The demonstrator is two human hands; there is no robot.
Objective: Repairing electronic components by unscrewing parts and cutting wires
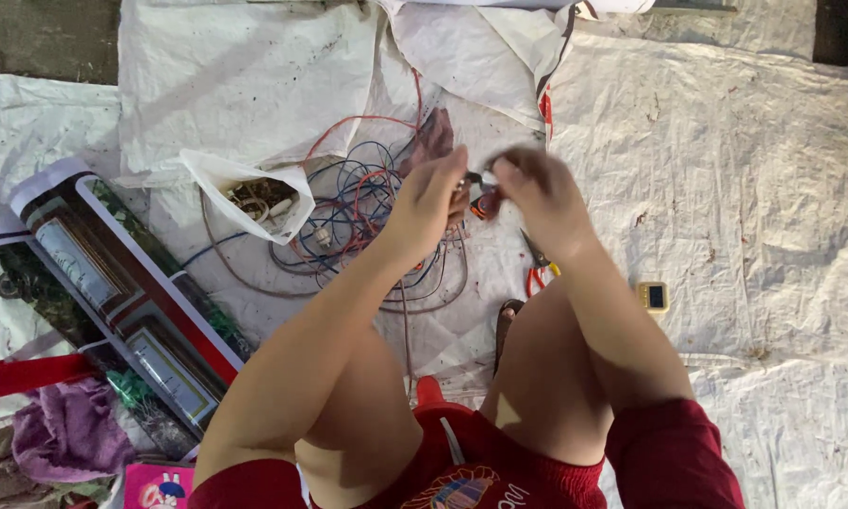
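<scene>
Both hands meet above the lap, the left hand (430,195) curled with thumb and fingers pinched shut on a small dark part (477,191) with a reddish end, seemingly to steady it, while the right hand (535,193) closes on it from the other side, too blurred to show its exact grip. Just below lies a tangle of red, blue and brown wires (362,212) on the white woven sheet (754,188), an orange-handled cutter (537,269) by the right forearm within easy reach, an open white bag of bits (259,193) to the left, and a small yellow-framed device (652,296) farther right.
</scene>
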